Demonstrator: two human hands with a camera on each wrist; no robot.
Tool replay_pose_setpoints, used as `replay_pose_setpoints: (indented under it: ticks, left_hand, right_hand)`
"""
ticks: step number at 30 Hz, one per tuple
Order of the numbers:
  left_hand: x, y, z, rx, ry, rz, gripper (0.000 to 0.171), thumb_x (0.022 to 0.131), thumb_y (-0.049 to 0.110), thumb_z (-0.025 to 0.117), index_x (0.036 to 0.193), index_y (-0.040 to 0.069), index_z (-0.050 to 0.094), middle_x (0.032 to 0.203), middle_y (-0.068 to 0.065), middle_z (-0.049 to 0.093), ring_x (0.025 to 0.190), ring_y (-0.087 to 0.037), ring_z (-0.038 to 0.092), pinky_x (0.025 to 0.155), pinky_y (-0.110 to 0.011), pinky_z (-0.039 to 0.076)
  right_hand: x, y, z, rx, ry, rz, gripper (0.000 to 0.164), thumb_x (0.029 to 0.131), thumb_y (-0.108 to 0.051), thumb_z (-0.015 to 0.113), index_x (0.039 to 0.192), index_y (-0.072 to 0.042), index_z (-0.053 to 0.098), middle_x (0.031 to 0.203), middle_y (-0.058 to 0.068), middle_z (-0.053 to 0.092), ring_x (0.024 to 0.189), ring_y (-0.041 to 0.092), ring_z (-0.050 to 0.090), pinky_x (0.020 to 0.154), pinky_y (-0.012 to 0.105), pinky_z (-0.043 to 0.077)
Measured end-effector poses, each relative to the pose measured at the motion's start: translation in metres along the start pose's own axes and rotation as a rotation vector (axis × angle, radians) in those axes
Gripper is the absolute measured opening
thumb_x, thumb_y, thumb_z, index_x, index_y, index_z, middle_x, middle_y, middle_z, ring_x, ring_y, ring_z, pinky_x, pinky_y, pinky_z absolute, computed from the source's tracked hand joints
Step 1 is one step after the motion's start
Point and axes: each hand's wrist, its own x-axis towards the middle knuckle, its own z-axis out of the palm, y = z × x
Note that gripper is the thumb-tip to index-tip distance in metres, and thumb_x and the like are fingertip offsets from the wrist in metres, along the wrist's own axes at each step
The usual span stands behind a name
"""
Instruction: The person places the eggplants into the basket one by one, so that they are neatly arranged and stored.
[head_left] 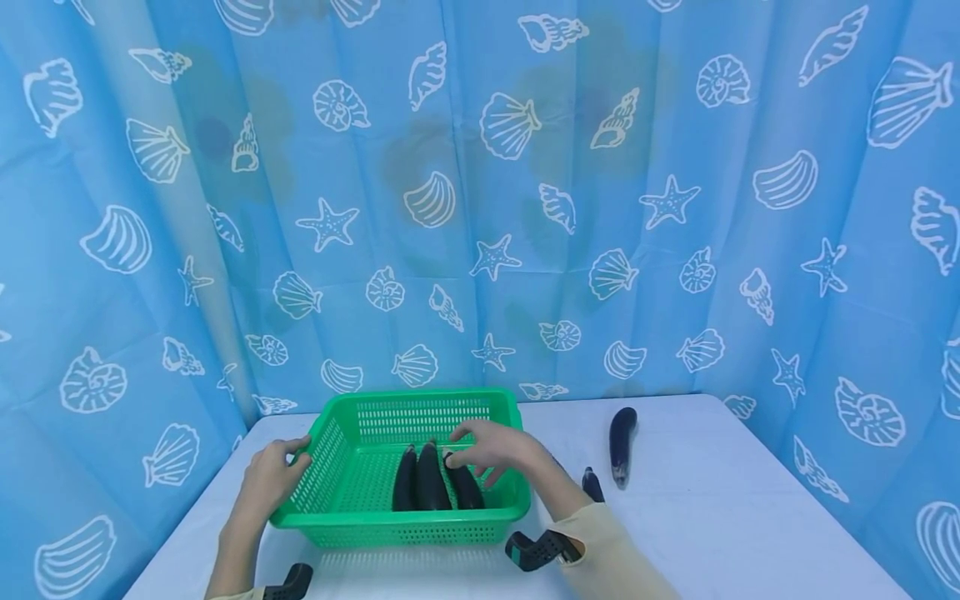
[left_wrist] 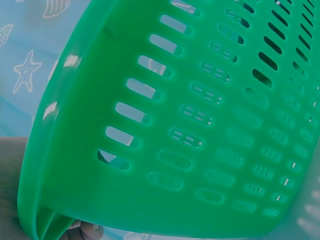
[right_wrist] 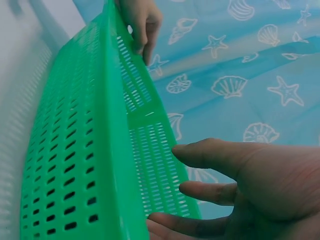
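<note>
A green plastic basket [head_left: 397,518] with slotted walls stands on the white-covered table. At its left rim my left hand [head_left: 272,477] grips the edge; the left wrist view shows fingertips [left_wrist: 90,231] below the rim. Three dark eggplants lie side by side inside: a left one [head_left: 405,483], a middle one [head_left: 432,482] and a right one [head_left: 467,490]. Over the right eggplant hovers my right hand [head_left: 491,447], fingers spread and holding nothing. The right wrist view shows its thumb and fingers apart beside the basket rim, while the basket's front wall hides the eggplants there.
To the right of the basket an eggplant [head_left: 621,446] lies on the white tablecloth [head_left: 697,500]. Nearer, another eggplant [head_left: 592,485] is partly hidden by my right forearm. A blue curtain [head_left: 465,208] printed with shells and starfish hangs behind the table and along both sides.
</note>
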Motion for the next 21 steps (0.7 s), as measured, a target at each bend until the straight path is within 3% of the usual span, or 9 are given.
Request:
replay_pose_setpoints:
  ticks: [13, 21]
  left_hand:
    - [-0.002, 0.0, -0.002, 0.0, 0.008, 0.004, 0.043, 0.093, 0.01, 0.053, 0.132, -0.01, 0.055, 0.128, -0.035, 0.057, 0.064, -0.019, 0.048, 0.058, -0.03, 0.04]
    - [0.0, 0.0, -0.001, 0.007, 0.009, 0.003, 0.043, 0.093, 0.01, 0.053, 0.131, -0.01, 0.055, 0.128, -0.035, 0.057, 0.062, -0.019, 0.046, 0.058, -0.03, 0.039]
  right_hand:
    - [-0.017, 0.004, -0.025, 0.018, -0.023, -0.069, 0.052, 0.092, -0.028, 0.067, 0.138, -0.011, 0.05, 0.117, 0.014, 0.063, 0.085, 0.02, 0.066, 0.071, 0.042, 0.058]
    - [-0.024, 0.01, -0.033, 0.029, -0.011, -0.092, 0.052, 0.092, -0.029, 0.068, 0.138, -0.014, 0.05, 0.12, 0.015, 0.064, 0.088, 0.02, 0.067, 0.071, 0.04, 0.059]
